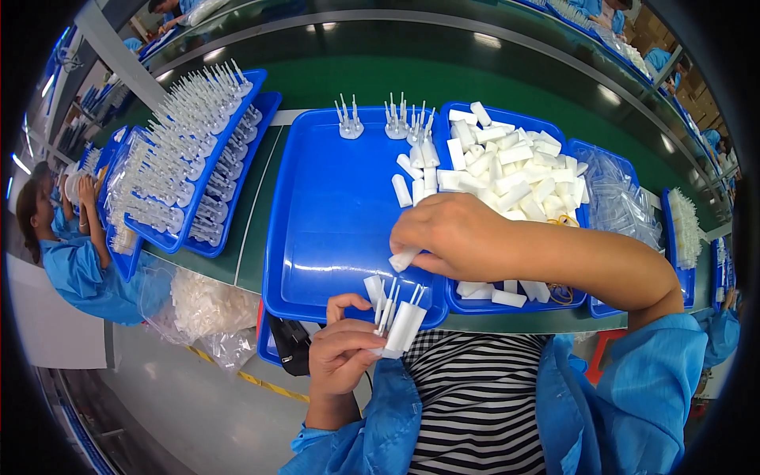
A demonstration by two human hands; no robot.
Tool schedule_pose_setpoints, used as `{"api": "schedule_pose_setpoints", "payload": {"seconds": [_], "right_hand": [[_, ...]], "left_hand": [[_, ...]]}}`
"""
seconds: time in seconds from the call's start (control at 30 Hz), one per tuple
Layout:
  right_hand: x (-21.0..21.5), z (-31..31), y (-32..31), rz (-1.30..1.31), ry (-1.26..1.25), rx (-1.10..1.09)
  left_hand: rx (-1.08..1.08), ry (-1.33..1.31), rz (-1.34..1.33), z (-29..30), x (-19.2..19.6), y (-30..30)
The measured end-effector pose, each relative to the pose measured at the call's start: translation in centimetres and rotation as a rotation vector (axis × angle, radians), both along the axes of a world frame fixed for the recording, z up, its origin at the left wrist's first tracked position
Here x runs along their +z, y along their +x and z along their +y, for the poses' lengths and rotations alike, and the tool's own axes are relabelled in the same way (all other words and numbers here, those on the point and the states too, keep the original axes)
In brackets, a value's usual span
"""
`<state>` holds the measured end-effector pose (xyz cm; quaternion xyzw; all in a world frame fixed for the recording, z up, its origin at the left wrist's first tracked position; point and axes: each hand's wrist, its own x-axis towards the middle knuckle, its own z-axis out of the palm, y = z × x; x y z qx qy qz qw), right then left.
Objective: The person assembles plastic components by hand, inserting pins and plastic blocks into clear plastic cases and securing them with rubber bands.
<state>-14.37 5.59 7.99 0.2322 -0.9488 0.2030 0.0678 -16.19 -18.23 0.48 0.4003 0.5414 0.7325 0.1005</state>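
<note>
My left hand [342,352] grips a clear plastic base with thin upright pins [386,310] near the front edge of the blue tray [317,198]. White foam blocks [405,326] sit on some of its pins, while other pins stand bare. Above and to the right, my right hand [459,233] pinches a single white foam piece [404,259], apart from the pins. Several similar pinned bases [348,120] stand at the back of the tray. Loose foam blocks [402,190] lie along its right side.
A second blue tray to the right holds a heap of white foam blocks [507,166] and a yellowish rubber band. Farther right is a tray of clear plastic parts [613,198]. Stacked trays of pinned bases [190,150] stand at left. A co-worker [71,245] sits beyond them.
</note>
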Motion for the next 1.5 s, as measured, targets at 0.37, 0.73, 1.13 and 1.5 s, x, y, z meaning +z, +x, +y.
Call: {"api": "schedule_pose_setpoints", "payload": {"seconds": [0.37, 0.73, 1.13, 1.5], "right_hand": [[1.6, 0.1, 2.0, -0.015, 0.012, -0.024], [2.6, -0.2, 3.2, 0.079, 0.122, 0.035], [4.7, 1.1, 2.8, -0.364, -0.404, -0.02], [3.0, 0.3, 1.6, -0.89, -0.731, -0.093]], "left_hand": [[-0.048, -0.093, 0.076, 0.4, 0.1, -0.1], [-0.069, -0.092, 0.06, 0.9, 0.9, -0.1], [-0.076, -0.177, 0.214, 1.1, 0.9, -0.1], [-0.042, -0.073, 0.145, 1.0, 0.1, 0.0]]}}
